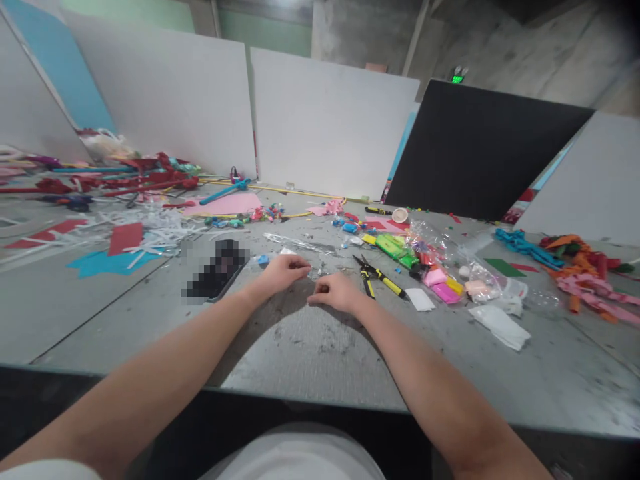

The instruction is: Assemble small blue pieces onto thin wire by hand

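Over the middle of the grey table, my left hand (284, 272) is closed in a pinch, fingertips pointing right. My right hand (339, 293) curls opposite it, thumb and fingers pressed together a small gap away. Whatever lies in either pinch is too small to make out. Just beyond them lies a bundle of thin silvery wires (300, 244). Yellow-and-black pliers (380, 275) rest right of my right hand. A bit of blue clay (263, 260) sits by my left hand, and a dark phone-like object (220, 270), partly blurred out, lies farther left.
Bright clay packets (400, 250) and clear plastic bags spread to the right, with white tissue (501, 325) nearer. Shredded white paper (155, 223) and red pieces cover the left. White partition boards (330, 123) and a black board (485, 147) stand behind.
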